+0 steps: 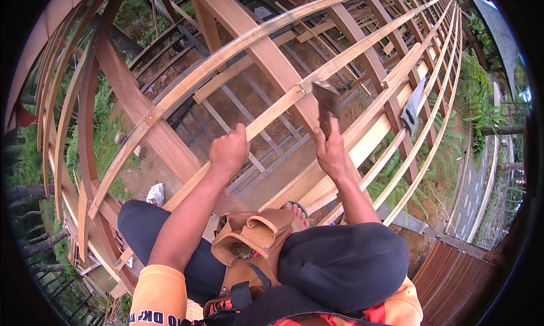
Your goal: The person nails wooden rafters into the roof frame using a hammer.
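- On a raised open timber frame: the long pale wooden batten (273, 110) lies slantwise across a broad reddish-brown wooden rafter (266, 49), between the person's hands and the frame's far side.
- Left hand (229, 150): curled into a fist around that batten; whether a nail is also inside the fingers, cannot tell.
- Right hand (331, 148): closed around the handle of a dark metal-headed hammer (327, 99). Hammer head sits just beside the batten–rafter crossing; contact cannot be told.
- Done, as judged from the layout: rafters up; several rows of battens laid over them, including a curved-looking upper batten (226, 53) and closely spaced rows at right.
- Left, by judgement: fastening at this crossing appears unfinished; gaps between rows are open to brown ground (272, 176). Nail heads too small to count.
- Nearby: tan leather tool pouch (229, 250) at the person's lap; dark-handled handsaw (415, 96) resting among the right-hand battens, untouched.
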`<control>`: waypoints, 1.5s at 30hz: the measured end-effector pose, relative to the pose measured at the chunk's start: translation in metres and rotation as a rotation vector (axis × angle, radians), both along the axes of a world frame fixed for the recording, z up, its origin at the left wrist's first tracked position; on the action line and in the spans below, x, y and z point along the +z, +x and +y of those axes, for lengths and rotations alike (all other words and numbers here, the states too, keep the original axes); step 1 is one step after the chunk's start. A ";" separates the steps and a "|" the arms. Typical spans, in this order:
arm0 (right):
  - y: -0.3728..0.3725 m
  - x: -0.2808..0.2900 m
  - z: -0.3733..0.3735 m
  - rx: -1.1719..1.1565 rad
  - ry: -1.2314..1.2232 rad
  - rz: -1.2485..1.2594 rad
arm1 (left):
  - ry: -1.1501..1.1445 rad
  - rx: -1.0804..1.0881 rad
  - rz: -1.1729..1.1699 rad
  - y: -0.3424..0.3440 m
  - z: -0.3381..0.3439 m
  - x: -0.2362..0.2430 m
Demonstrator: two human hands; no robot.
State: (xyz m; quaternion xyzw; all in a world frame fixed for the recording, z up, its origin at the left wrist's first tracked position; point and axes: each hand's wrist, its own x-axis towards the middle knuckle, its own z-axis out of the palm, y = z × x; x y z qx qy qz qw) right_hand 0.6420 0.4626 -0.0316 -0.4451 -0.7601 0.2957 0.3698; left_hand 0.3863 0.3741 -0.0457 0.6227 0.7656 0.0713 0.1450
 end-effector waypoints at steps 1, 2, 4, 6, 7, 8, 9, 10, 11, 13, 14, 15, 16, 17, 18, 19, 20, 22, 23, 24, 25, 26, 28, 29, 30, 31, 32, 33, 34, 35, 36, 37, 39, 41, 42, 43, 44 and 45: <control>-0.010 0.003 0.005 -0.030 -0.034 -0.159 | -0.007 0.009 0.015 -0.002 -0.001 0.000; -0.016 0.008 0.008 -0.050 -0.067 -0.333 | -0.014 0.014 0.028 -0.003 0.001 0.001; -0.014 0.040 0.007 -0.056 -0.289 -0.043 | -0.009 0.003 0.033 -0.004 0.000 0.003; -0.027 0.101 0.009 0.111 -0.219 0.447 | -0.015 0.003 0.043 -0.010 -0.007 0.003; -0.035 0.132 0.010 0.139 -0.012 0.640 | -0.023 0.006 0.036 -0.009 -0.007 0.003; -0.040 0.158 0.018 0.203 0.190 0.730 | -0.006 0.005 0.041 -0.012 -0.009 0.005; -0.040 0.180 0.019 0.146 0.316 0.792 | 0.006 -0.004 0.039 -0.012 -0.010 0.003; -0.040 0.171 0.022 0.196 0.360 0.847 | 0.012 -0.008 0.066 -0.016 -0.008 0.001; -0.040 0.159 0.022 0.247 0.391 0.900 | 0.001 -0.003 0.069 -0.017 -0.014 -0.001; -0.035 0.104 0.009 0.249 0.366 0.867 | -0.024 0.022 0.036 -0.015 -0.013 -0.002; -0.003 0.038 -0.004 0.132 -0.059 0.631 | 0.004 -0.010 0.003 -0.002 -0.001 0.000; -0.011 0.012 -0.001 -0.059 0.046 -0.075 | 0.016 -0.012 0.007 -0.001 -0.003 -0.003; -0.025 0.004 0.001 -0.091 -0.141 -0.249 | 0.000 0.000 0.017 -0.003 -0.003 -0.003; -0.025 0.003 0.000 -0.129 -0.189 -0.169 | -0.015 0.009 0.026 -0.003 -0.001 -0.004; -0.015 0.009 0.013 -0.140 -0.290 -0.101 | -0.014 0.002 0.023 -0.001 0.003 -0.004; -0.015 0.030 0.009 -0.147 -0.442 -0.029 | -0.042 0.003 0.031 -0.003 -0.005 -0.006; -0.018 0.055 0.006 -0.069 -0.344 0.181 | -0.023 -0.003 0.028 -0.007 -0.008 -0.005; -0.029 0.118 0.012 0.102 -0.026 0.573 | -0.002 -0.001 0.020 -0.009 -0.004 -0.001; -0.040 0.142 0.015 0.198 0.170 0.769 | -0.013 0.006 0.044 -0.014 -0.009 0.003; -0.042 0.169 0.018 0.249 0.331 0.842 | -0.024 0.002 0.054 -0.015 -0.012 0.005; -0.042 0.183 0.020 0.299 0.505 0.917 | -0.033 0.002 0.055 -0.016 -0.012 0.005; -0.042 0.172 0.017 0.270 0.513 0.911 | -0.025 0.005 0.064 -0.019 -0.013 0.004; -0.046 0.114 0.000 0.192 0.403 0.822 | -0.011 0.004 0.064 -0.015 -0.012 0.005; -0.017 0.040 -0.009 0.127 -0.043 0.594 | 0.026 -0.023 0.039 -0.004 -0.002 0.005; -0.020 0.001 -0.002 -0.044 -0.005 0.014 | 0.014 -0.028 0.028 -0.002 -0.002 0.003; -0.004 -0.043 0.008 -0.106 -0.362 -0.179 | 0.020 -0.037 0.013 0.002 0.004 -0.001; -0.016 -0.026 0.015 -0.082 -0.335 -0.153 | 0.017 -0.007 0.016 -0.002 -0.001 -0.001; -0.022 -0.004 0.022 -0.097 -0.397 0.034 | 0.000 0.002 0.038 -0.006 0.000 -0.002; -0.019 0.024 0.009 -0.134 -0.507 0.197 | 0.012 -0.007 0.029 -0.005 -0.002 -0.005; -0.024 0.068 0.008 -0.094 -0.418 0.347 | 0.028 -0.020 0.025 -0.008 -0.002 -0.007; -0.027 0.104 0.012 -0.008 -0.230 0.526 | 0.028 -0.015 0.034 -0.011 -0.001 -0.006; -0.033 0.144 0.015 0.029 -0.065 0.693 | 0.021 -0.002 0.031 -0.013 -0.005 -0.007; -0.037 0.210 0.028 0.150 0.444 0.834 | -0.004 0.015 0.024 -0.016 -0.010 -0.008; -0.020 0.246 0.038 0.368 0.574 0.940 | 0.032 0.007 0.027 -0.017 -0.010 -0.003; -0.026 0.227 0.031 0.336 0.628 0.948 | 0.016 0.025 0.030 -0.020 -0.015 -0.001; -0.042 0.198 0.019 0.253 0.654 0.925 | 0.022 0.037 0.034 -0.023 -0.018 -0.002; -0.053 0.149 0.005 0.149 0.496 0.855 | 0.022 0.035 0.041 -0.025 -0.017 -0.002; -0.019 0.049 -0.008 0.036 -0.005 0.629 | 0.049 -0.018 -0.003 -0.004 -0.002 -0.001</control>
